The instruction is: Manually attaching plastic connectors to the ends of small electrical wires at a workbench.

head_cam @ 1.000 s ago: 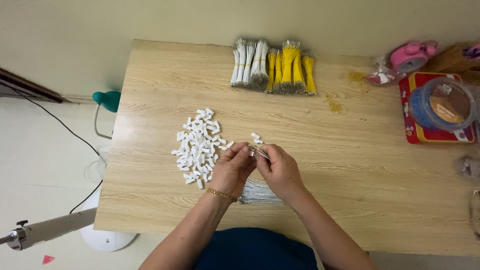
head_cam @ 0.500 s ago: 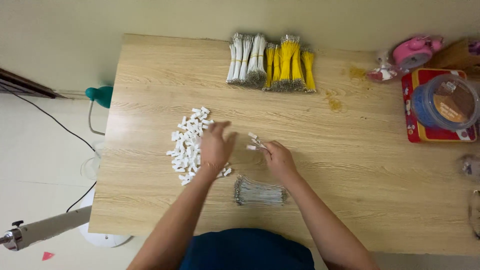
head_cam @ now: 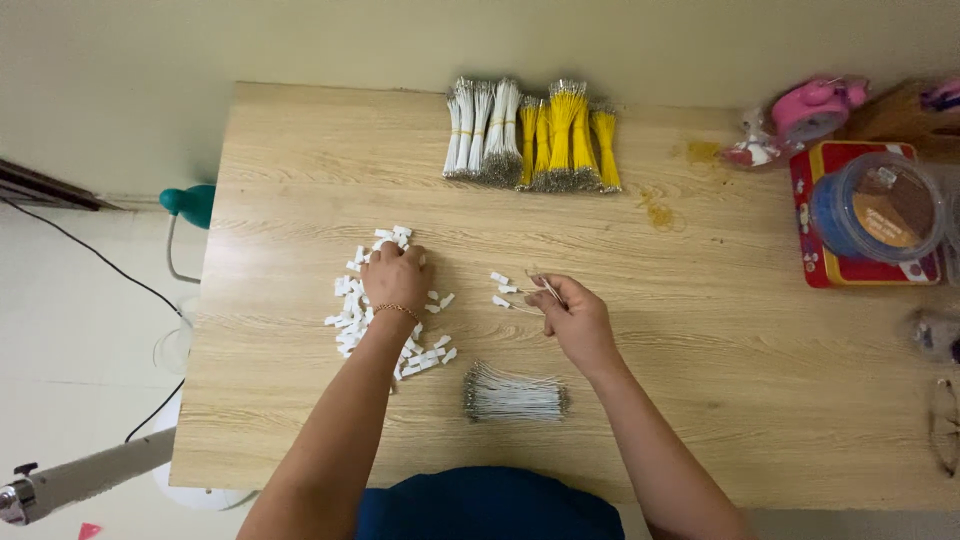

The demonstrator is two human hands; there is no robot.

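My left hand [head_cam: 397,277] rests palm down on a pile of small white plastic connectors [head_cam: 352,305] at the left of the wooden table [head_cam: 700,380], its fingers curled into the pile. My right hand [head_cam: 573,315] is at the table's middle, pinching a thin white wire [head_cam: 548,289] between thumb and fingers. Three loose white connectors [head_cam: 503,288] lie just left of it. A bundle of short white wires [head_cam: 515,397] lies near the front edge, between my forearms.
Bundles of white wires [head_cam: 480,130] and yellow wires [head_cam: 565,135] lie at the far edge. At the right stand a red tin [head_cam: 815,240] bearing a round blue container [head_cam: 875,205], and a pink object [head_cam: 812,108]. Glasses [head_cam: 943,425] lie at the right edge.
My hands were together at the middle. The left hand has moved left onto the connector pile, while the right hand stays at the middle with the wire.
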